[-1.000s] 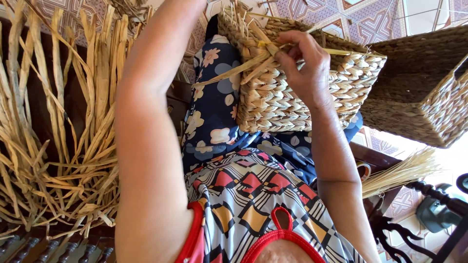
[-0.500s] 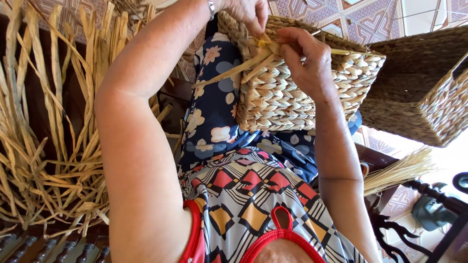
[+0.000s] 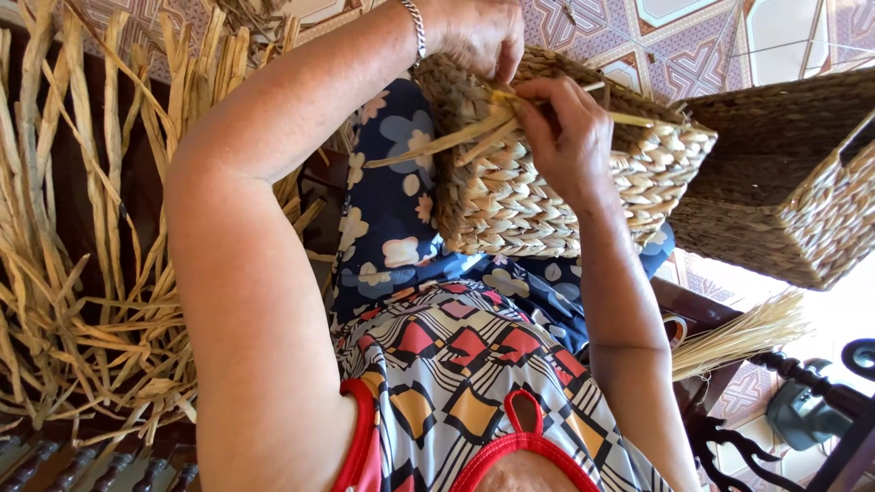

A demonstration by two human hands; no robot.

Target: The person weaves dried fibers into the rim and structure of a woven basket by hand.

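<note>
Head view. We take the woven basket (image 3: 547,191) on the lap as our landmark. It lies tipped on its side, pale straw-coloured, in chunky braided rows; its rim edge faces up and away from us. We cannot see inside it, so its contents cannot be told. To its right, just beside it, sits a darker brown woven basket (image 3: 784,191) with a pale braided front; its inside is in shadow.

The loose reed strands (image 3: 456,141) at the basket's upper edge are flat, yellowish and dry. Their long axis runs roughly across the frame, free ends pointing left and slightly down, away from the basket.

The right hand (image 3: 570,137) is closed, fingers pinching the strands against the rim. The left hand (image 3: 474,36), above the basket's top edge, is curled with fingertips on the weave; a bracelet (image 3: 416,27) circles its wrist.

Left of the basket, well apart, lies a pile of dried reeds (image 3: 82,264). Lower right of it, a thin straw bundle (image 3: 738,333).
</note>
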